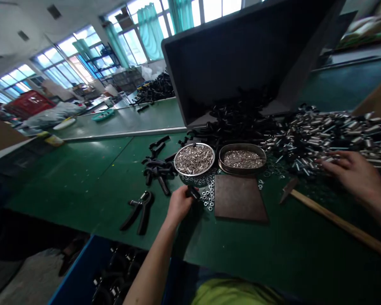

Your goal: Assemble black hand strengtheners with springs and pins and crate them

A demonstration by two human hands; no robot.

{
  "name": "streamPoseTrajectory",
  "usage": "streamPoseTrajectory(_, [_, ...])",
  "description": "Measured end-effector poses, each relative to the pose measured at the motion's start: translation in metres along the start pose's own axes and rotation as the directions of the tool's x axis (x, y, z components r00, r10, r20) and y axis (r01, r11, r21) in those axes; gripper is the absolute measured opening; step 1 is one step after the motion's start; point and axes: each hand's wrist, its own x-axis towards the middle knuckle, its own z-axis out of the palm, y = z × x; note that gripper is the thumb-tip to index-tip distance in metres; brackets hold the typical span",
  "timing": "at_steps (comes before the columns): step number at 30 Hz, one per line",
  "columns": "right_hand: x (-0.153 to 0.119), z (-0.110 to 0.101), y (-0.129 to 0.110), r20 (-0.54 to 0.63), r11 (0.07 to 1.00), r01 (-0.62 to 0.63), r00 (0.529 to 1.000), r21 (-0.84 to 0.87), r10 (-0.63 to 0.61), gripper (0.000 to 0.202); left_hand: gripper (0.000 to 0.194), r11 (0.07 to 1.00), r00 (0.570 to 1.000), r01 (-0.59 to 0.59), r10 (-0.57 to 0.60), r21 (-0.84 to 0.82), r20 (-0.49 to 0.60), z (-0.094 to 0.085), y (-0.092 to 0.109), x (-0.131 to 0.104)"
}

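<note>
My left hand (178,204) is closed round a small black plastic part (193,193), just above the table beside loose steel nuts (208,197). At the edge of a heap of silver metal cylinders and rods (339,133), my right hand (357,173) pinches a small silver metal piece (330,159); its exact kind is hard to make out. Left of my left hand lies a black two-handled clamp (141,214). Black plastic parts (160,171) are piled behind it. A round dish (194,159) holds small metal pins or rivets.
An oval tin (243,159) of small metal pieces stands behind a brown plate (239,198). A wooden-handled hammer (330,216) lies at the right. A tipped grey bin (247,63) spills black parts at the back. Below the table edge, a blue crate (78,271) holds black clamps.
</note>
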Motion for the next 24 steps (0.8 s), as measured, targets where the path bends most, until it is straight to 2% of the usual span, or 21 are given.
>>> streamPoseTrajectory(2, [-0.002, 0.0, -0.005, 0.09, 0.957, -0.107, 0.992, 0.269, 0.086, 0.028, 0.019, 0.983, 0.995, -0.074, 0.061, 0.167, 0.082, 0.008, 0.004, -0.002])
streamPoseTrajectory(4, [-0.003, -0.002, -0.007, 0.164, 0.939, -0.12, 0.984, 0.322, 0.07, 0.022, 0.019, 0.957, 0.988, -0.116, 0.085, 0.265, 0.126, 0.014, 0.007, -0.005])
streamPoseTrajectory(7, [0.0, -0.008, -0.003, 0.209, 0.993, 0.078, 0.973, 0.085, -0.094, 0.021, 0.019, 0.944, 0.984, -0.146, 0.106, 0.296, 0.147, 0.016, 0.008, -0.01])
streamPoseTrajectory(9, [0.003, -0.012, 0.001, 0.239, 0.981, 0.184, 0.957, -0.068, -0.163, 0.017, 0.019, 0.952, 0.983, -0.142, 0.103, 0.272, 0.152, 0.015, 0.006, -0.011])
streamPoseTrajectory(13, [0.005, -0.017, 0.008, 0.291, 0.979, 0.179, 0.946, -0.101, -0.143, 0.019, 0.02, 0.975, 0.985, -0.128, 0.103, 0.184, 0.14, 0.013, 0.002, -0.012])
streamPoseTrajectory(16, [0.001, -0.016, 0.01, 0.345, 0.993, 0.113, 0.934, -0.04, -0.092, 0.031, 0.02, 0.992, 0.992, -0.103, 0.097, 0.068, 0.081, 0.011, 0.003, -0.014])
streamPoseTrajectory(19, [-0.005, -0.014, 0.006, 0.366, 0.998, 0.06, 0.928, 0.032, -0.068, 0.036, 0.018, 0.979, 0.998, 0.037, -0.027, -0.199, 0.05, 0.01, 0.01, -0.018])
streamPoseTrajectory(22, [-0.011, -0.011, -0.009, 0.352, 0.989, 0.053, 0.931, 0.138, -0.099, 0.036, 0.028, 0.889, 0.983, 0.183, -0.153, -0.421, 0.104, 0.015, 0.022, -0.026])
streamPoseTrajectory(24, [-0.021, -0.006, -0.025, 0.364, 0.967, 0.053, 0.92, 0.249, -0.144, 0.037, 0.036, 0.802, 0.97, 0.239, -0.172, -0.548, 0.172, 0.022, 0.031, -0.032])
